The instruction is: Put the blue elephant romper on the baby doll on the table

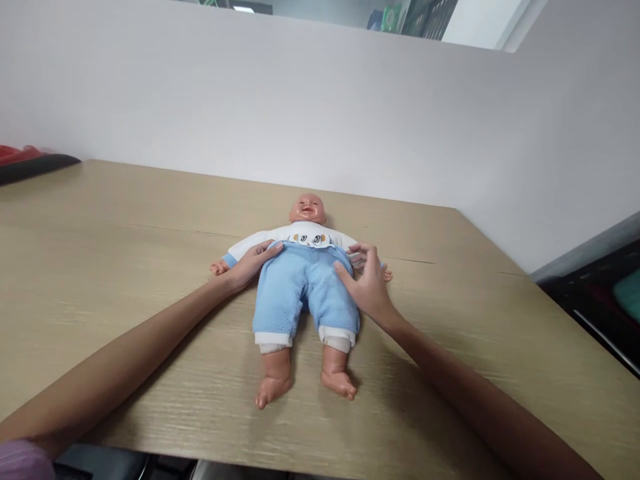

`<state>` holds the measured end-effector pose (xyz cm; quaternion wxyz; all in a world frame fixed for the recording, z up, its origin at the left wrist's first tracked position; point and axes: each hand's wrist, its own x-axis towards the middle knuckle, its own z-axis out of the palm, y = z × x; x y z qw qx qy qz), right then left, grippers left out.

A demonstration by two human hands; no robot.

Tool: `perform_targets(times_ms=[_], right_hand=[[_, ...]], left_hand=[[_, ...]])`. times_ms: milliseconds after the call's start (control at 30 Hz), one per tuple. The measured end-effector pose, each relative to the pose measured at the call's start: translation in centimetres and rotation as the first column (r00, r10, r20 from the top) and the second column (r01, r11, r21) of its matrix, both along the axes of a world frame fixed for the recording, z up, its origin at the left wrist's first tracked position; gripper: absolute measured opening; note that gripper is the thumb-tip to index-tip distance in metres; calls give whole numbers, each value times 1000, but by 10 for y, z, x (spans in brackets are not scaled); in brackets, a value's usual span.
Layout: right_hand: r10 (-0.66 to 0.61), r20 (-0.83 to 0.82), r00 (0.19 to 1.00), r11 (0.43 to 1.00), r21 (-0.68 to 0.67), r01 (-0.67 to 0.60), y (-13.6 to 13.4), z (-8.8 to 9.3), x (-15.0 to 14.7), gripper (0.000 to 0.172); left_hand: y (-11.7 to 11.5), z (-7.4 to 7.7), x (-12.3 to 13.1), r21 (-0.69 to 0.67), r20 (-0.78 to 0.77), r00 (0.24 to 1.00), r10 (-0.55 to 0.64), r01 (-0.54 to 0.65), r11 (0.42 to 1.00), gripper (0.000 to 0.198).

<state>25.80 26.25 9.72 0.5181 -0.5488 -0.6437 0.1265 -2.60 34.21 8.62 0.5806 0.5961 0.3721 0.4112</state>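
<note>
A baby doll (307, 210) lies on its back on the table, head away from me and bare feet towards me. It wears a white top (345, 239) with an animal face on the chest and fluffy blue pants (287, 293) with white cuffs. At the waistband's left side, my left hand (255, 261) is closed, its thumb over the edge of the blue fabric and its other fingers partly hidden. My right hand (367, 283) is at the opposite side of the waist, thumb and fingers apart, the thumb tip against the pants.
The wooden table (150, 347) meets a white wall (280, 107) with a window above. A red item (20, 155) and a dark edge show at the far left. Dark objects (595, 293) stand beyond the table's right edge.
</note>
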Motion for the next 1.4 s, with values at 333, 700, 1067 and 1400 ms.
perform_targets(times_ms=[333,700,1067,1400], right_hand=[[385,579,719,867,41,-497,-92,14,26,14],[503,618,605,749,39,-662,-109,20,13,7],[207,-37,978,943,-261,-209,11,-3,26,51],[366,-640,675,709,-278,-648,66,15,12,53]], left_hand=[[1,-7,1,54,-6,1000,10,-10,999,51],[-6,-3,0,88,-36,997,62,-59,994,59],[0,4,-20,223,-78,996,52,-33,974,49],[-1,18,-7,-102,151,987,58,-43,994,54]])
